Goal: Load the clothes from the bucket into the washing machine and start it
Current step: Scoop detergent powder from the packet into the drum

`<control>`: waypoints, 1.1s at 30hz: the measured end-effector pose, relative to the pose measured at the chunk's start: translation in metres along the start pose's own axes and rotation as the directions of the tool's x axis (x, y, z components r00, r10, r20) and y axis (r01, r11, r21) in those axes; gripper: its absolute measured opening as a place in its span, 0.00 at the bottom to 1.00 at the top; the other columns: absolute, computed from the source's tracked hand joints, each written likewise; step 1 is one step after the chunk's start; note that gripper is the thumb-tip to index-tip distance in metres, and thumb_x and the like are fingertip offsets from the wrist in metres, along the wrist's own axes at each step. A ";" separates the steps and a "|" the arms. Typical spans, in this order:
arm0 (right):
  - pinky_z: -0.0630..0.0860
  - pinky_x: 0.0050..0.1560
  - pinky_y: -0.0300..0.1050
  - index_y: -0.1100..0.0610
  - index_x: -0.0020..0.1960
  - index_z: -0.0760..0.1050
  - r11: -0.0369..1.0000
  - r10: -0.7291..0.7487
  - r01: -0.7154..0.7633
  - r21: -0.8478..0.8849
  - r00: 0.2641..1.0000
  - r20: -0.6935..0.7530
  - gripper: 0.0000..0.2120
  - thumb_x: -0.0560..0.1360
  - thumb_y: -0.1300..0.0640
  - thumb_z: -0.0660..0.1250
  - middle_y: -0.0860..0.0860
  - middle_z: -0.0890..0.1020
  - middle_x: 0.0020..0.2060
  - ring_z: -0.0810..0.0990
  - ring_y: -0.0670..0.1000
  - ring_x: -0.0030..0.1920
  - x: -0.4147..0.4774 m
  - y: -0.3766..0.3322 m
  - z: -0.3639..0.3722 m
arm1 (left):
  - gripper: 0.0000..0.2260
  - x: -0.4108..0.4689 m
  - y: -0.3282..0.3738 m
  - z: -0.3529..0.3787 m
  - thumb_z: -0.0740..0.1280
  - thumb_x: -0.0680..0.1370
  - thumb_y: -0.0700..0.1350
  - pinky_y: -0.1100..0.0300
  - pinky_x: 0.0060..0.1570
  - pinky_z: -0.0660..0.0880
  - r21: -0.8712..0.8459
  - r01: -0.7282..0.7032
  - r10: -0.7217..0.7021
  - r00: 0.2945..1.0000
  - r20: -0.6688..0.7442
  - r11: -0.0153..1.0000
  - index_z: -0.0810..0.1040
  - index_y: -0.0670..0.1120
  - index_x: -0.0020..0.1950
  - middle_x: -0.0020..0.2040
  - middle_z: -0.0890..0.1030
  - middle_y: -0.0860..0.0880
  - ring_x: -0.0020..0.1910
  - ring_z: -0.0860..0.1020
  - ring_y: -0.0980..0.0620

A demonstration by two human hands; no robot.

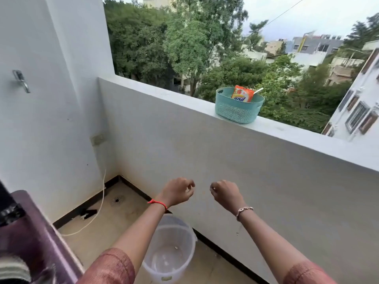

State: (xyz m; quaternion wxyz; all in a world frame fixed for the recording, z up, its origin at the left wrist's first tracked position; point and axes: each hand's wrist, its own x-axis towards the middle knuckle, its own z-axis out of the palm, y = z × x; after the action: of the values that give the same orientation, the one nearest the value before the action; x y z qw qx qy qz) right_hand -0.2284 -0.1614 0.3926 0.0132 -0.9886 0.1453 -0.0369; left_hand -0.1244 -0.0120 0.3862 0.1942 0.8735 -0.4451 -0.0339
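A clear plastic bucket (171, 249) stands on the balcony floor below my arms, with no clothes inside. The purple washing machine (30, 232) fills the lower left corner, with dark and striped cloth showing at its edge. My left hand (178, 191) and my right hand (224, 193) hang side by side in the air in front of the parapet wall, fingers loosely curled, holding nothing. A teal basket (238, 109) on the parapet ledge holds an orange detergent packet (242, 94) and a white scoop handle.
The white parapet wall (225, 160) runs across in front of me, with trees and buildings beyond. A floor drain (117, 200) and a white cord (98, 212) lie by the left wall. A wall socket (98, 138) and a metal hook (20, 79) are on that wall.
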 end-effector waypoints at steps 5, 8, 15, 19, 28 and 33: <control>0.65 0.36 0.46 0.61 0.39 0.78 0.974 0.204 -0.175 0.144 0.953 -0.224 0.17 0.78 0.50 0.59 0.60 0.83 0.40 0.79 0.62 0.45 0.031 0.060 -0.047 | 0.10 0.071 0.044 -0.014 0.61 0.78 0.46 0.57 0.48 0.74 -0.052 -0.111 0.107 0.991 -0.083 0.992 0.80 0.47 0.54 0.50 0.84 0.48 0.50 0.80 0.48; 0.64 0.34 0.46 0.60 0.31 0.74 0.941 0.290 -0.191 0.279 0.879 -0.378 0.19 0.77 0.51 0.62 0.62 0.81 0.33 0.78 0.64 0.40 0.060 0.077 -0.090 | 0.10 0.115 0.059 -0.034 0.63 0.78 0.46 0.54 0.46 0.76 -0.096 -0.199 0.179 0.966 -0.186 0.975 0.81 0.45 0.53 0.48 0.84 0.46 0.48 0.81 0.46; 0.65 0.31 0.43 0.59 0.24 0.67 0.829 0.471 -0.167 0.534 0.724 -0.505 0.23 0.76 0.52 0.63 0.59 0.77 0.26 0.75 0.60 0.30 0.138 0.135 -0.168 | 0.08 0.234 0.088 -0.090 0.65 0.78 0.41 0.52 0.39 0.79 -0.310 -0.390 0.264 0.887 -0.378 0.867 0.81 0.39 0.44 0.37 0.84 0.44 0.33 0.81 0.49; 0.60 0.27 0.42 0.60 0.23 0.67 0.801 0.490 -0.119 0.586 0.693 -0.529 0.24 0.76 0.55 0.64 0.52 0.69 0.20 0.66 0.52 0.22 0.181 0.166 -0.196 | 0.08 0.301 0.093 -0.116 0.64 0.77 0.40 0.53 0.38 0.80 -0.304 -0.465 0.309 0.842 -0.443 0.831 0.81 0.37 0.44 0.37 0.83 0.43 0.33 0.81 0.49; 0.73 0.33 0.52 0.78 0.40 0.76 0.659 0.606 -0.207 0.723 0.716 -0.347 0.16 0.73 0.62 0.67 0.72 0.80 0.37 0.80 0.68 0.36 0.261 0.204 -0.209 | 0.05 0.412 0.088 -0.147 0.65 0.72 0.33 0.62 0.35 0.67 -0.220 -0.265 0.235 0.960 -0.152 0.939 0.80 0.35 0.39 0.35 0.75 0.42 0.34 0.71 0.49; 0.75 0.23 0.45 0.75 0.40 0.74 0.535 0.671 -0.300 0.790 0.719 -0.182 0.10 0.71 0.66 0.67 0.64 0.76 0.32 0.76 0.55 0.23 0.286 0.215 -0.194 | 0.19 0.440 0.079 -0.141 0.63 0.71 0.32 0.61 0.26 0.53 -0.206 -0.142 0.152 0.988 0.032 0.968 0.60 0.44 0.25 0.25 0.61 0.48 0.25 0.58 0.52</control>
State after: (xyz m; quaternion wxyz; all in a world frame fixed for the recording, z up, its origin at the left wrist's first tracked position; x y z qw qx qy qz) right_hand -0.0316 -0.4532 0.5976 0.3689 -0.7772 0.3961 -0.3209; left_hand 0.1123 -0.3583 0.5953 0.2739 0.8127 -0.5072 -0.0854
